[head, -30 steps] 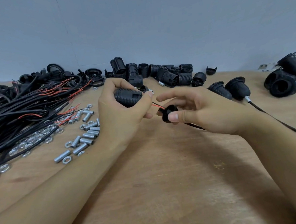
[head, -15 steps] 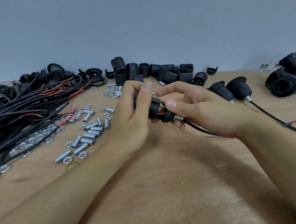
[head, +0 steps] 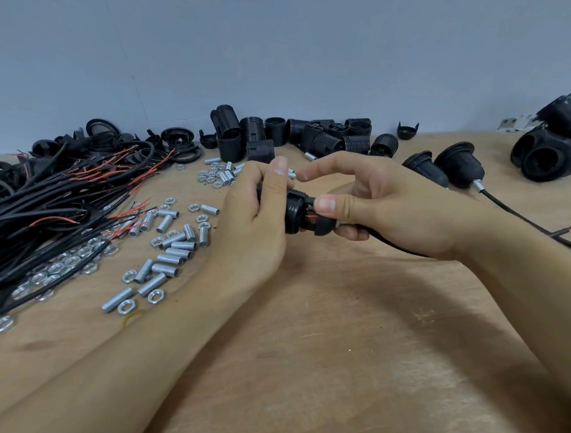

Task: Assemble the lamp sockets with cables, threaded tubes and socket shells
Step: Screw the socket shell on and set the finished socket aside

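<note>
The wooden table lies bare from the centre down toward 6 o'clock, between the two forearms; its far edge meets the grey wall at 12 o'clock, and parts crowd that edge and the whole 9 o'clock side.

Both hands meet just above centre. The left hand comes in from 7 o'clock, its fingers curled round the black socket shell, thumb raised over the top. The right hand comes in from 4 o'clock, thumb and lower fingers pinching the black cap against the shell, its index finger stretched out above. Red wire shows in the gap between shell and cap. A black cable leaves the cap under the right palm.

Two finished sockets stand at 2 o'clock, one trailing its cable toward 3 o'clock. Threaded tubes and nuts lie scattered at 9 o'clock, too many to count exactly, beside a bundle of cables. Roughly a dozen loose shells sit at 12 o'clock.
</note>
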The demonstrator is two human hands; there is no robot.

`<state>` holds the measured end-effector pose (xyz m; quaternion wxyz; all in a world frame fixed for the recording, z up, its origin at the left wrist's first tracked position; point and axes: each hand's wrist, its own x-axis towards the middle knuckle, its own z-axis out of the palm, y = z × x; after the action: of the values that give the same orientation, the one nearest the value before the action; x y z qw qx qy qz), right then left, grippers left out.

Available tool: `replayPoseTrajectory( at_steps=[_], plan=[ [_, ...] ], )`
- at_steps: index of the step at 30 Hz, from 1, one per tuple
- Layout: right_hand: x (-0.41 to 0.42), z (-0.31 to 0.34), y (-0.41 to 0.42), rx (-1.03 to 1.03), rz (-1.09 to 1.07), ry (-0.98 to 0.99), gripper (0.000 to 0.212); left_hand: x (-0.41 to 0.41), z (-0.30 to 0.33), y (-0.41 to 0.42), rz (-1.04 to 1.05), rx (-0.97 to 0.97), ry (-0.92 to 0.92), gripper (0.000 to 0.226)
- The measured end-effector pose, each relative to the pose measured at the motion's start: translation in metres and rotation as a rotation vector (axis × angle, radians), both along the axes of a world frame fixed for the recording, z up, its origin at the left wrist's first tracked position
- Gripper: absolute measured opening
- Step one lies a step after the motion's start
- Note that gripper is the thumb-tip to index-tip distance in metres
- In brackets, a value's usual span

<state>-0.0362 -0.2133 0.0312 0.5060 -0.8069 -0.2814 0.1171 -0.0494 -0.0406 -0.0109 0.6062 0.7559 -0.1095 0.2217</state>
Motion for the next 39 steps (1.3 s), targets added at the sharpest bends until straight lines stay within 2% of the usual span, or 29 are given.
replayPoseTrajectory(
  at_steps=[5, 8, 15, 18, 31, 39],
  plan=[
    [0.0, -0.004, 0.005, -0.031, -0.034, -0.032, 0.033, 0.001, -0.002, 0.001, 0.024, -0.027, 0.129, 0.039],
    [-0.001, -0.008, 0.009, 0.006, -0.073, -0.006, 0.029, 0.003, -0.002, 0.002, 0.045, 0.004, 0.144, 0.036],
    [0.0, -0.01, 0.014, 0.185, -0.132, 0.082, 0.017, 0.0, 0.0, 0.004, 0.037, 0.081, 0.111, 0.031],
    [-0.001, -0.011, 0.016, 0.249, -0.141, 0.128, 0.019, 0.001, 0.001, 0.007, 0.047, 0.095, 0.08, 0.027],
    [-0.003, -0.009, 0.018, 0.274, -0.136, 0.184, 0.007, -0.002, 0.002, 0.008, 0.062, 0.244, -0.069, 0.033],
    [-0.006, -0.007, 0.021, 0.3, -0.132, 0.252, 0.013, 0.0, 0.002, 0.01, 0.079, 0.245, -0.11, 0.036]
  ],
)
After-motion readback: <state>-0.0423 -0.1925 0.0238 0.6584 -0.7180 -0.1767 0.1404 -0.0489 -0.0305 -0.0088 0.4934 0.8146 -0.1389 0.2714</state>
